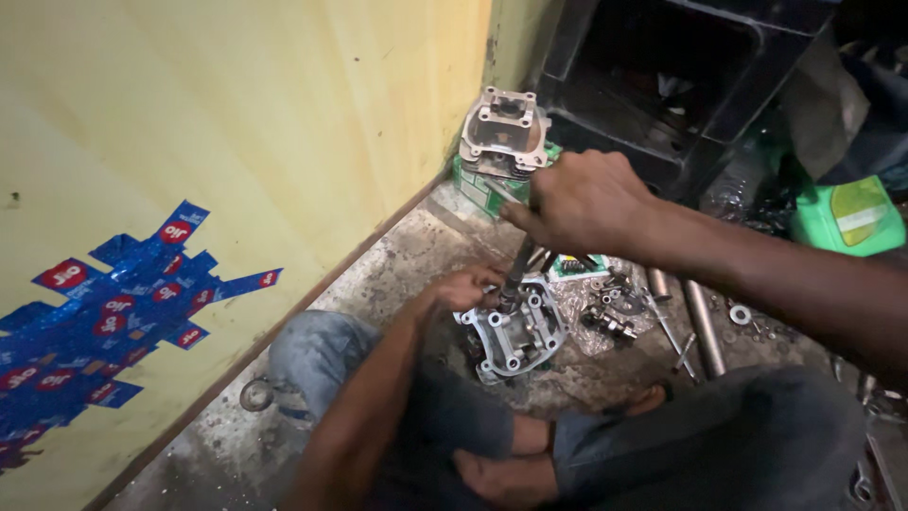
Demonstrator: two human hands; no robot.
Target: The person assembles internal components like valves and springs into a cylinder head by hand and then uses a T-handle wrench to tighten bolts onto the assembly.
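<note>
On gritty concrete, right hand (582,201) grips dark rod (522,263) over ribbed metal casting (515,333).

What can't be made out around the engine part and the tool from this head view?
- Tool tip: hidden where it meets the engine part.
- Tool handle: wrapped by the right hand.
- Left hand fingers: partly behind the casting.
- Small parts on the floor: too small and dim to tell.
- Black housing interior: dark, cut off by the top edge.

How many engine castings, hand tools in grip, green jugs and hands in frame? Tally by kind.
Engine castings: 2, one on the floor, one on the green box
Tool in grip: 1
Green jug: 1
Hands: 2, left hand, right hand
Total: 6
</note>
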